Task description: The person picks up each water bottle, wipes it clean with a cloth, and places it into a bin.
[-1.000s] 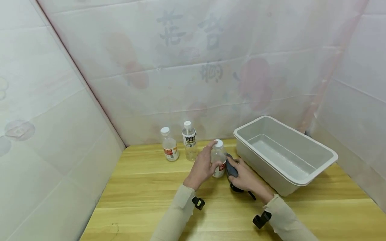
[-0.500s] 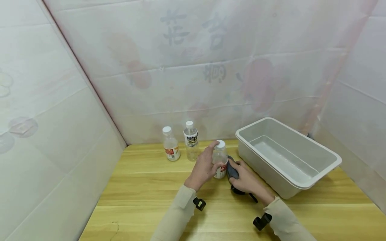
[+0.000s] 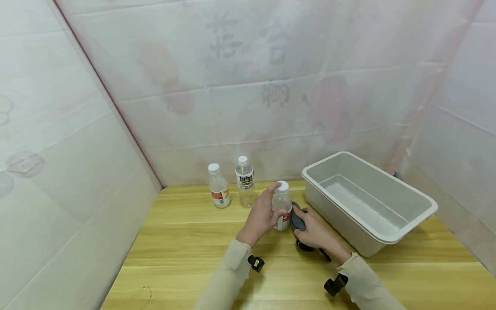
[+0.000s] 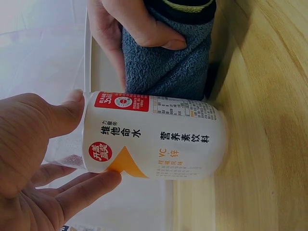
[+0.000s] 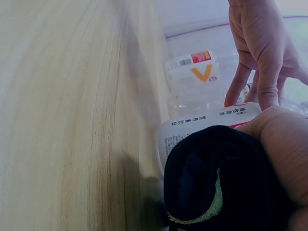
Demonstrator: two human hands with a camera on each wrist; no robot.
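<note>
A small clear bottle (image 3: 282,206) with a white cap and an orange-and-white label stands upright on the wooden table (image 3: 186,258). My left hand (image 3: 261,215) grips it around the upper body, thumb and fingers (image 4: 72,187) wrapped round the bottle (image 4: 154,137). My right hand (image 3: 315,232) holds a dark blue-grey cloth (image 3: 297,218) pressed against the bottle's right side; the cloth (image 4: 166,67) and the same hand (image 4: 130,29) show in the left wrist view. In the right wrist view the cloth (image 5: 216,178) lies against the bottle (image 5: 202,127).
Two more capped bottles (image 3: 218,186) (image 3: 244,181) stand near the back wall. A grey plastic bin (image 3: 387,234) sits to the right of my hands. White sheeting closes off the left, back and right sides.
</note>
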